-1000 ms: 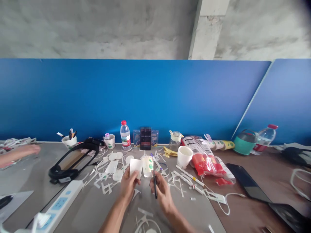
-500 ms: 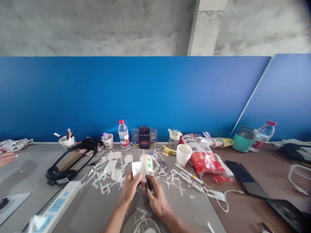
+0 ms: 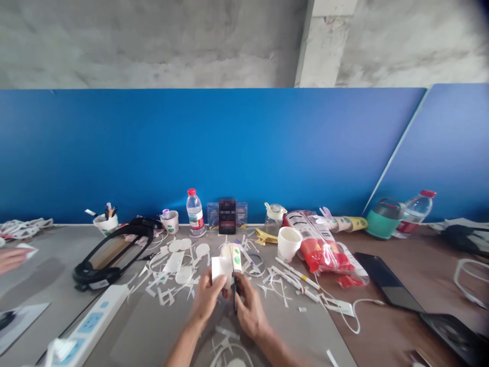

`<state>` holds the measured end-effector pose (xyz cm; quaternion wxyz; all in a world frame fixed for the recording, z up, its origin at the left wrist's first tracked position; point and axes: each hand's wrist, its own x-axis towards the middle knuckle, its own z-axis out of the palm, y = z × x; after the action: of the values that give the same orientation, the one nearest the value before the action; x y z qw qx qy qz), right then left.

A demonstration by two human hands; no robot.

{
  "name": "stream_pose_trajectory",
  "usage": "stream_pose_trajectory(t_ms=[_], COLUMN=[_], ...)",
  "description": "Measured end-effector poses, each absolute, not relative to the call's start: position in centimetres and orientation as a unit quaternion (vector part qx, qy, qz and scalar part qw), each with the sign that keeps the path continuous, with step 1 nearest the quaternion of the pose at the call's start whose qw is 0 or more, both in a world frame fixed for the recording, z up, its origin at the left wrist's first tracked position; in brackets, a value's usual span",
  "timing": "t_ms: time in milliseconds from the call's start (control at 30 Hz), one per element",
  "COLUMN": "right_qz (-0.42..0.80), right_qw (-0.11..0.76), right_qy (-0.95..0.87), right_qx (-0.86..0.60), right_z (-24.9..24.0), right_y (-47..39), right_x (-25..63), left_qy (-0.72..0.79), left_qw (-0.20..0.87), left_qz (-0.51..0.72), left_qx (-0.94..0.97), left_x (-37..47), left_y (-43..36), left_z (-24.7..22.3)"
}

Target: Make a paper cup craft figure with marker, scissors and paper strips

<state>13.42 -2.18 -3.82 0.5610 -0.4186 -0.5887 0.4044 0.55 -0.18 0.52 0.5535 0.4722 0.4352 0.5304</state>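
My left hand (image 3: 207, 295) pinches a white piece of paper (image 3: 219, 267) between thumb and fingers. In my right hand (image 3: 249, 308) is a pair of scissors (image 3: 235, 302) with dark handles, its blades pointing away from me along the paper's right edge. How far the blades are apart is hard to see. Just behind the paper is a paper cup (image 3: 237, 256) with green leaf prints, partly covered by it. White paper scraps (image 3: 184, 275), discs and thin strips among them, lie to the left beyond my hands.
A white cup (image 3: 289, 244), markers (image 3: 297, 273) and a red plastic bag (image 3: 319, 242) are on the right. A power strip (image 3: 91, 326) and black headset-like frame (image 3: 110, 255) lie left. Along the blue partition stands a water bottle (image 3: 195, 214). Another person's hand (image 3: 14, 258) holds something white, far left.
Both my hands, with the paper and scissors, have shifted slightly right. At the far left, the other person's hand has moved a little, and a white piece now shows in it.
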Motion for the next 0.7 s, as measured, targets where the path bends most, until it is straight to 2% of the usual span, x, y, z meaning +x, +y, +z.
stream_pose_trajectory(t_ms=[233, 433, 700], right_qz=[0.383, 0.376, 0.431], right_qw=[0.53, 0.537, 0.554], right_qy=[-0.608, -0.617, -0.589], right_qx=[-0.451, -0.436, -0.401], right_z=[-3.05, -3.49, -3.41], right_y=[-2.48, -2.42, -2.59], right_x=[13.3, 13.2, 12.79], left_qy=[0.436, 0.448, 0.441], left_qw=[0.552, 0.542, 0.557], left_qz=[0.533, 0.534, 0.527], left_qx=[0.47, 0.469, 0.467], left_x=[0.6, 0.6, 0.75], left_y=[-0.32, -0.28, -0.47], left_z=[0.75, 0.78, 0.95])
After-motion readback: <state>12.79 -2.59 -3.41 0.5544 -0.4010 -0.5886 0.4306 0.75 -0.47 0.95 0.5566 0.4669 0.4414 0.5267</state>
